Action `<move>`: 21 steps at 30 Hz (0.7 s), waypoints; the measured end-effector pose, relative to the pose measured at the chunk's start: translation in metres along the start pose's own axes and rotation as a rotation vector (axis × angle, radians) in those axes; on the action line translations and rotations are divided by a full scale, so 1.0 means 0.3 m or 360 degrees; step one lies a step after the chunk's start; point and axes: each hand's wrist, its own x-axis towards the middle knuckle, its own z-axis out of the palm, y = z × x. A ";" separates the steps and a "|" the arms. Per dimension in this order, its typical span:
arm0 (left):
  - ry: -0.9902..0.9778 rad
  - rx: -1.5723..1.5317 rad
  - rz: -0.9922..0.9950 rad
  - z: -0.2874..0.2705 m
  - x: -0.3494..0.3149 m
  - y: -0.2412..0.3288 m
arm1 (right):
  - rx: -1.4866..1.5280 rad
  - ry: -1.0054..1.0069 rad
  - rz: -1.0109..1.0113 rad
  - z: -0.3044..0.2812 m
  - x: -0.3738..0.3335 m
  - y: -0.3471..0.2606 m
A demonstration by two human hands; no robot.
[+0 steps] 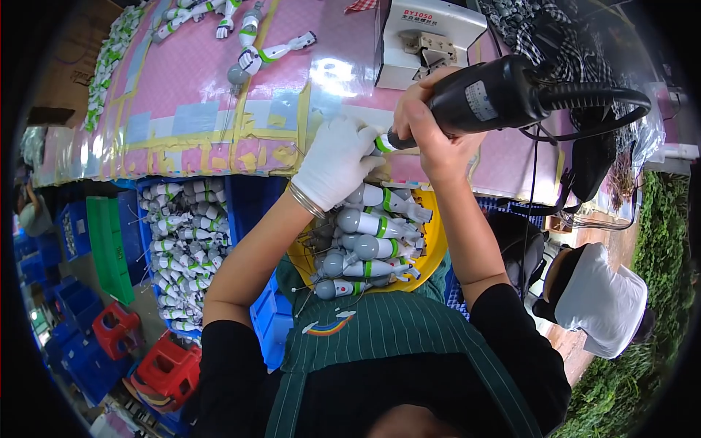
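My left hand [332, 164], in a white glove, is closed around a small white and green toy arm [383, 143] over the table's near edge. Most of that piece is hidden by the glove. My right hand [442, 142], bare, grips a black electric screwdriver [489, 98] lying nearly level. Its nose meets the toy arm's end beside my left fingers; the tip itself cannot be made out. Just below my hands, a yellow basin [439, 248] at my lap holds several grey, white and green toy arms [372, 225].
Several jointed toy arms [274, 52] lie on the pink, taped table [193, 80]. A metal screw feeder [431, 33] stands at the back. The screwdriver's cord [606, 95] loops right. A blue crate [232, 219] of parts sits left, near red stools [166, 369]. Another person [602, 296] is at right.
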 end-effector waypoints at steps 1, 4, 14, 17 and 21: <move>0.0015 -0.0013 0.0014 0.001 -0.001 -0.001 | 0.0037 0.0010 0.0006 0.000 0.001 0.005; 0.0006 -0.0026 0.0017 0.002 -0.001 -0.003 | 0.0056 0.0008 0.0003 0.000 -0.003 0.010; -0.0078 -0.0040 -0.0060 0.003 0.001 -0.006 | -0.0136 0.0195 -0.0078 0.029 -0.012 0.015; -0.0064 -0.0017 -0.0054 0.002 0.006 -0.003 | -0.0166 0.0322 -0.0075 0.049 -0.021 0.005; -0.0056 0.0007 -0.0043 0.000 0.016 -0.005 | -0.0282 0.0546 0.0072 0.073 -0.016 0.009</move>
